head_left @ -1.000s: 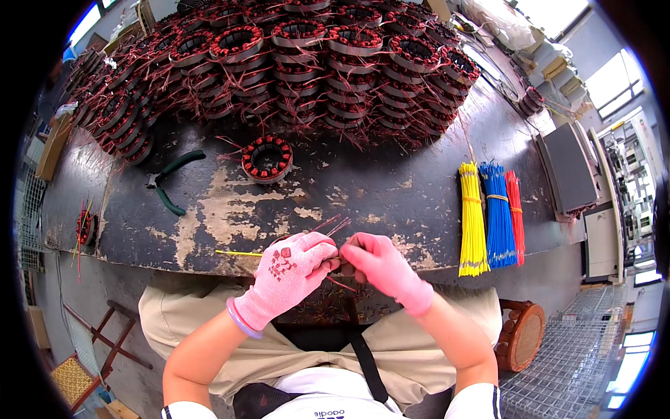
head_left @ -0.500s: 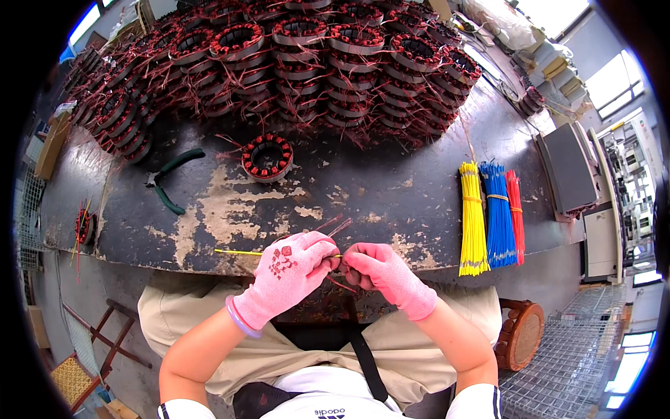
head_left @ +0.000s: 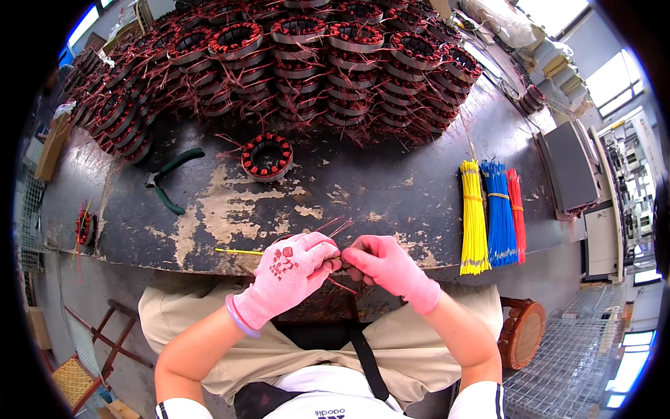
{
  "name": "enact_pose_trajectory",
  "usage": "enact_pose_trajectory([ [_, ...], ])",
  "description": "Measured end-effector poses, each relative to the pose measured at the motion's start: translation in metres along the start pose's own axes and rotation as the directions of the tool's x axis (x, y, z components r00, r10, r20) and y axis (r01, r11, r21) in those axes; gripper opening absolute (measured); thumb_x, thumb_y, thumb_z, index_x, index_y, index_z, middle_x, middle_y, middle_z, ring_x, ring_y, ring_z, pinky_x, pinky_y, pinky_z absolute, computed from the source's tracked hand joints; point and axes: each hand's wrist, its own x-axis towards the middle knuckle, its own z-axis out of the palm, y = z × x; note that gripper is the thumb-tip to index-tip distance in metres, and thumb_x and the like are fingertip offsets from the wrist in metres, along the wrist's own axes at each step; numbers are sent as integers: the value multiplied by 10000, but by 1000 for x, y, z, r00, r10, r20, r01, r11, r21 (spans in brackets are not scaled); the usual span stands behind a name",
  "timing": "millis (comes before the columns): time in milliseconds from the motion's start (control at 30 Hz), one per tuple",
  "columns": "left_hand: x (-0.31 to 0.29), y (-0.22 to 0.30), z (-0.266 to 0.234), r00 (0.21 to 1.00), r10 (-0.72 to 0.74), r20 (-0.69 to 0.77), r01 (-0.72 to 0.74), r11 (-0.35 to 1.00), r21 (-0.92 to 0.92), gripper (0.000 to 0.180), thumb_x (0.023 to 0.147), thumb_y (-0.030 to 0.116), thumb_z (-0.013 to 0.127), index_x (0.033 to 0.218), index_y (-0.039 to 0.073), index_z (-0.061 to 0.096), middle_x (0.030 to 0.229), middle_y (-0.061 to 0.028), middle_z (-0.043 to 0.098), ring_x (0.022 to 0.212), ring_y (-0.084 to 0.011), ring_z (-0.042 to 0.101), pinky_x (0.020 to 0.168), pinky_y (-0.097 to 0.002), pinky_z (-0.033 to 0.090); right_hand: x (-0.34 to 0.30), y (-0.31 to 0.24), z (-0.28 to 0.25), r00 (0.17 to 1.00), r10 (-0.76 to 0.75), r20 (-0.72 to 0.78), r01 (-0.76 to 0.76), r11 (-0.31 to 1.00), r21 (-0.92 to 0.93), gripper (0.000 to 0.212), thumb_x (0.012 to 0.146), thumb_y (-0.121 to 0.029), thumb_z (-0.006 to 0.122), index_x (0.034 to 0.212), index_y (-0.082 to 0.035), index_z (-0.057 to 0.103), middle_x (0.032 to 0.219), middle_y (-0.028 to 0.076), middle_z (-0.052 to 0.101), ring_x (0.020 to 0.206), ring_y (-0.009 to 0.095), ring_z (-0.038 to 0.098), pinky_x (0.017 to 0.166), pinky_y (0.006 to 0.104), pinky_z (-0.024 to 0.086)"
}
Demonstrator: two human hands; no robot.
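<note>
Both my hands wear pink gloves and meet just over the table's near edge. My left hand (head_left: pixel 296 265) is closed around a yellow wire (head_left: pixel 237 251), whose long tail sticks out to the left. Thin reddish lead wires (head_left: pixel 338 226) rise behind its fingers, and a red one hangs below them. Close against those fingertips, my right hand (head_left: pixel 384 269) pinches at the joining spot of the wires. A bit of yellow shows between the hands; the fingers mostly hide the wire ends.
One wound stator ring (head_left: pixel 267 158) sits mid-table, with green-handled pliers (head_left: pixel 167 178) to its left. Tall stacks of stators (head_left: pixel 300 70) fill the back. Bundles of yellow wires (head_left: pixel 472 220), blue wires (head_left: pixel 497 216) and red wires (head_left: pixel 516 216) lie right. Another stator (head_left: pixel 85 228) sits far left.
My right hand has rolled over slightly, its fingers curling further round the pinch at the left fingertips. My left hand and the yellow wire's tail have hardly moved.
</note>
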Motion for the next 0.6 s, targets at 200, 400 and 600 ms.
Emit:
enact_pose_trajectory([
  [200, 0, -1, 1, 1000, -4, -15, 4, 1000, -7, 162, 797, 69, 725, 950, 84, 675, 977, -64, 690, 847, -303, 676, 735, -395, 548, -9, 13, 12, 479, -878, -22, 359, 218, -907, 233, 859, -166, 768, 1054, -56, 702, 828, 68, 709, 679, 123, 664, 624, 289, 527],
  [400, -1, -1, -1, 1000, 8, 18, -8, 1000, -8, 167, 797, 65, 711, 958, 91, 673, 966, -66, 686, 844, -306, 674, 734, -399, 547, -9, 6, 2, 991, 28, 129, -58, 970, 238, 233, 1005, -265, 609, 1033, -38, 655, 869, -9, 658, 722, 35, 556, 624, 208, 442],
  [600, 1, 0, -1, 1000, 4, 26, -3, 1000, -13, 165, 797, 61, 703, 956, 93, 673, 957, -61, 682, 832, -301, 672, 723, -397, 544, -16, 12, 4, 745, -666, -39, 537, 634, -556, 182, 921, -176, 685, 1047, -49, 654, 895, 96, 677, 789, 230, 670, 672, 340, 511],
])
